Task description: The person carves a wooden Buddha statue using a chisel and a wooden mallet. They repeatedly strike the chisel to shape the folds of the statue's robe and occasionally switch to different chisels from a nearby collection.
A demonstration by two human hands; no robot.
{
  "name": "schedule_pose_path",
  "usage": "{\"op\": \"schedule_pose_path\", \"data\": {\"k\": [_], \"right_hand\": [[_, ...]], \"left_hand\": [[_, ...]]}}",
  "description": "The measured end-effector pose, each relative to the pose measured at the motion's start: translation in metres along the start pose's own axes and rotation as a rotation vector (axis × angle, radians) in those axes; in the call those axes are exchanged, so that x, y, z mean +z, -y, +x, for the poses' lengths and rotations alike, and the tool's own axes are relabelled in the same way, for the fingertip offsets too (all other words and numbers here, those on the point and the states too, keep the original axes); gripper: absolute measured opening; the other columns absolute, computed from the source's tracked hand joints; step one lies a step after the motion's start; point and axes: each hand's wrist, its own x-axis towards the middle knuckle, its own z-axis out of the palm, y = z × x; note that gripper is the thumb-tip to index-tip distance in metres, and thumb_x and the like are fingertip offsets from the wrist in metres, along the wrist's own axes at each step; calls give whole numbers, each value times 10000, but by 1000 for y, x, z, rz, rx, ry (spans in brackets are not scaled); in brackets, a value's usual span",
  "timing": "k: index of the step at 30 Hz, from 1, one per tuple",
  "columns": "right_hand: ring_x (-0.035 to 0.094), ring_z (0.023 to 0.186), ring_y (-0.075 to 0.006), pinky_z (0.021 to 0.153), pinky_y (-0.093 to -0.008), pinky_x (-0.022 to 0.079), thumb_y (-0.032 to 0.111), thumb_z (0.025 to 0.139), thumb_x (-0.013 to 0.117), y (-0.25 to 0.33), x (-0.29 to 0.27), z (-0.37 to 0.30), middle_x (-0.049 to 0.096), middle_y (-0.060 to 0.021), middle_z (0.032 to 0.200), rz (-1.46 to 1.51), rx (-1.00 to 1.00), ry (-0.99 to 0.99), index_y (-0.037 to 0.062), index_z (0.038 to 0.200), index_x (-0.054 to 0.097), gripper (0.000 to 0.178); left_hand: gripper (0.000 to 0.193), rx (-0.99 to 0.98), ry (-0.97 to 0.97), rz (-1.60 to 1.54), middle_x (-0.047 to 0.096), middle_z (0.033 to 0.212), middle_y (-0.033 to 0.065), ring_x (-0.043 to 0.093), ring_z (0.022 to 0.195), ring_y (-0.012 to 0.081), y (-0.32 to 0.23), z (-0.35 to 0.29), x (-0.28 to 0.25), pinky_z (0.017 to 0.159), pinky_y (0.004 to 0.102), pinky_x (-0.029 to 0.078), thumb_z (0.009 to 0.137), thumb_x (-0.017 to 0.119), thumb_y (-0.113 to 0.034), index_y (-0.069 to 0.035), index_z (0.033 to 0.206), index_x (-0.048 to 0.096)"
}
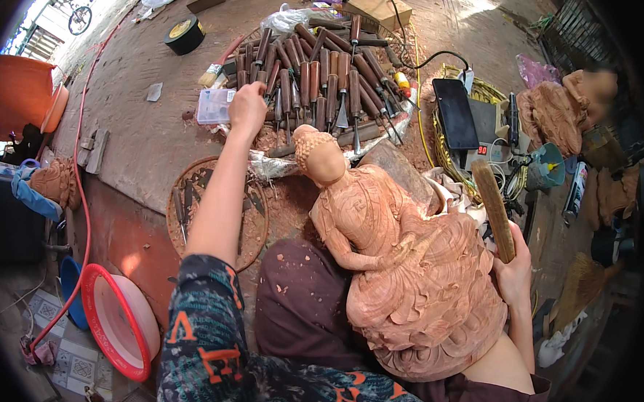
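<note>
A carved reddish wooden seated figure (379, 226) with a knobbly head leans across my lap, its lotus-like base toward my right side. My right hand (515, 269) is wrapped round a wooden stick (493, 210) beside the figure's base; the stick points up and away. My left arm stretches forward, and my left hand (248, 110) is at the left edge of a heap of carving chisels (314, 77) with dark wooden handles. Its fingers are drawn together by the handles; what they hold, if anything, is hidden. Next to that hand lies a clear plastic box (215, 106).
A round basket of blades and shavings (255, 234) sits left of my knee. Right of the chisels are a phone (454, 113), a power unit (482, 153), and another carving (552, 115). A red-rimmed basin (115, 321) and a red hose (81, 210) lie at left.
</note>
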Motion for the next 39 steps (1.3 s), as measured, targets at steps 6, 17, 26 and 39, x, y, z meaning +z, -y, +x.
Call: {"op": "schedule_pose_path", "data": {"k": [6, 17, 26, 39], "right_hand": [[548, 866, -128, 779, -275, 454, -104, 694, 581, -1, -2, -2, 584, -51, 963, 15, 4, -1, 43, 1221, 508, 553], [564, 935, -141, 818, -278, 449, -109, 685, 578, 1, -1, 1, 600, -74, 1034, 11, -28, 15, 40, 1228, 503, 569], [558, 693, -102, 554, -246, 483, -112, 699, 516, -11, -1, 4, 534, -22, 860, 37, -136, 35, 68, 1243, 501, 573], [570, 802, -106, 740, -265, 467, -3, 766, 643, 6, -8, 4, 598, -26, 910, -193, -308, -81, 45, 1257, 493, 516]], "left_hand": [[180, 25, 355, 367, 661, 942, 219, 656, 888, 373, -37, 30, 0, 742, 455, 525, 886, 439, -116, -76, 1004, 569], [356, -283, 448, -240, 680, 991, 121, 656, 844, 235, 43, 34, 16, 735, 342, 518, 735, 694, -123, -39, 1079, 659], [408, -759, 584, -1593, 587, 863, 10, 440, 631, 27, 29, -103, -75, 483, 163, 355, 872, 569, -58, 62, 1255, 501], [398, -491, 251, -1832, 533, 789, 38, 503, 648, 69, -113, -223, -145, 460, 158, 320, 934, 515, -131, -70, 1288, 343]]}}
